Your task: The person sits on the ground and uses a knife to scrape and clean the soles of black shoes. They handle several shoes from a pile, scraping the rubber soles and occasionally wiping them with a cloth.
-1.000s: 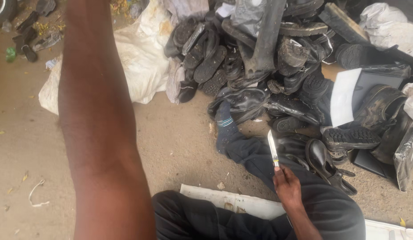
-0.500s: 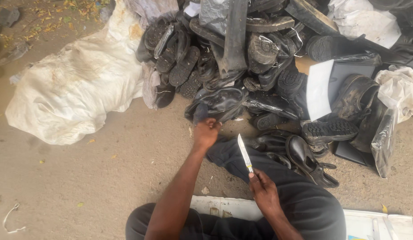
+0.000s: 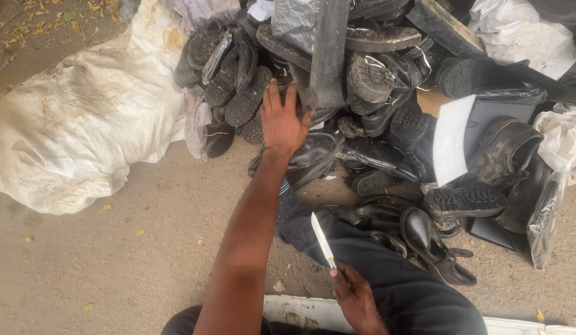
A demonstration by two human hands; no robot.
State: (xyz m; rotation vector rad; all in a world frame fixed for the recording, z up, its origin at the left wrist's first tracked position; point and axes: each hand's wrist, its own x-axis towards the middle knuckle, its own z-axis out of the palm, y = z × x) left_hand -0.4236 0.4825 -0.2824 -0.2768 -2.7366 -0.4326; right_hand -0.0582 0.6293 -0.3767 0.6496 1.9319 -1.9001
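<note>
Our left hand [image 3: 281,121] reaches up to the middle of the frame, fingers spread and flat, palm down on a black shoe [image 3: 312,155] at the near edge of the pile [image 3: 387,80]. It touches the shoe's top but does not yet close on it. Just above the fingertips a long dark rubber strip [image 3: 328,56] stands nearly upright among the soles.

Our right hand [image 3: 356,301] sits low in the frame, right of centre, closed round the handle of a knife [image 3: 323,241]. The pale blade points up and to the left, apart from the left forearm and well apart from the shoe.

We judge the shoe to be fairly light and flexible: worn leather or rubber upper, stiffer at the sole. Its surface looks glossy, perhaps slick, so a flat palm may slide. A better hold seems to be the opening or the heel, with fingers hooked inside. Neighbouring shoes lean on it and may tumble when it comes free.

Farther out, our dark trouser leg [image 3: 393,279] crosses the lower frame. A white sack [image 3: 77,124] fills the upper left on the dirt ground [image 3: 114,260]. At the right lie a treaded sole [image 3: 464,200] and crumpled plastic [image 3: 542,217].
</note>
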